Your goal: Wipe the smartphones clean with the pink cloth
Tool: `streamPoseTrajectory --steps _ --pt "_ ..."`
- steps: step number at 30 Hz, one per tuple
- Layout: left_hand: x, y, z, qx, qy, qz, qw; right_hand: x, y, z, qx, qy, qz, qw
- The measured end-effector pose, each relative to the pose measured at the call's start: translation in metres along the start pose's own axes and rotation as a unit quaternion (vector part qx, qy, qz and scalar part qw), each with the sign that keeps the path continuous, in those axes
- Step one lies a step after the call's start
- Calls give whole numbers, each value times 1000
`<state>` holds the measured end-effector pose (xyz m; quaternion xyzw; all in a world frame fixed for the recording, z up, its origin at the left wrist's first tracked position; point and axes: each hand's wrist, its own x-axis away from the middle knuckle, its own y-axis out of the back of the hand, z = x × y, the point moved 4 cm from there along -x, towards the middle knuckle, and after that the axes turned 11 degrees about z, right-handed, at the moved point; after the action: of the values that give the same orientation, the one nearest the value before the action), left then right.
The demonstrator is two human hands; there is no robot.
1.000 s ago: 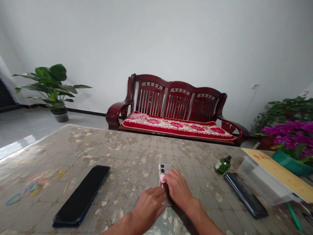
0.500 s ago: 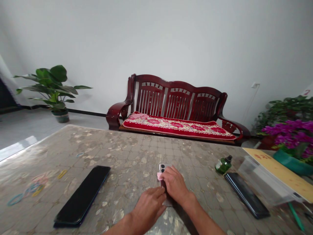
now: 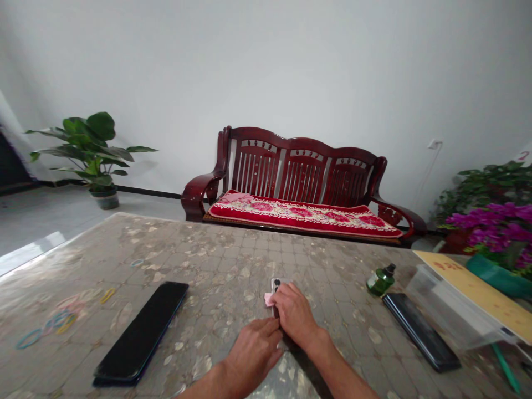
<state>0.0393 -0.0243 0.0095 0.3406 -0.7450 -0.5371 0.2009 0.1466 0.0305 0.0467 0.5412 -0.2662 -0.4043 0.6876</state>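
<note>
A phone [image 3: 275, 282] lies back up on the table in front of me, with its camera lenses at the far end. Much of it is hidden beneath my hands. My right hand [image 3: 294, 311] reaches over it, fingers curled on a small pink cloth [image 3: 269, 300] pressed against the phone near the lenses. The cloth's corner sticks out past the phone's left edge. My left hand [image 3: 254, 344] holds the phone's near left side, its fingertips close to the right hand.
On the left lie a large black phone [image 3: 143, 332] and several coloured bands [image 3: 60, 320]. To the right are a green bottle [image 3: 381, 280], a black phone [image 3: 419, 331], and a clear plastic box [image 3: 440, 310] under a yellow board [image 3: 477, 288]. A wooden bench [image 3: 199, 188] stands beyond the table.
The right hand and pink cloth have shifted slightly left across the phone. More of the phone's near end is now covered. The left hand has barely moved.
</note>
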Motion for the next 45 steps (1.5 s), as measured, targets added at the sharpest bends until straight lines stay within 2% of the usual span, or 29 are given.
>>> streamPoseTrajectory --steps 6,9,15,24,33,39,42,45 --pt "0 -2 1 -2 -4 -1 1000 15 -1 5 -9 39 29 999" --pt "1 2 -1 4 -7 6 1000 11 0 1 -1 22 30 999" --pt "2 5 -2 4 -7 -4 1000 -5 2 -11 1 -25 -19 1000" --pt "1 4 -1 4 -8 1 1000 12 7 -11 -22 8 36 999" --pt "4 9 -4 13 -28 -29 999 -7 8 -25 12 -48 -7 999" --pt "2 4 -2 7 -10 1 1000 11 7 -18 -11 -42 -4 999" --pt "2 4 -1 8 -13 -4 1000 15 7 -17 -5 -42 2 999" --pt "3 6 -2 11 -24 -22 999 7 9 -23 18 -55 -2 998"
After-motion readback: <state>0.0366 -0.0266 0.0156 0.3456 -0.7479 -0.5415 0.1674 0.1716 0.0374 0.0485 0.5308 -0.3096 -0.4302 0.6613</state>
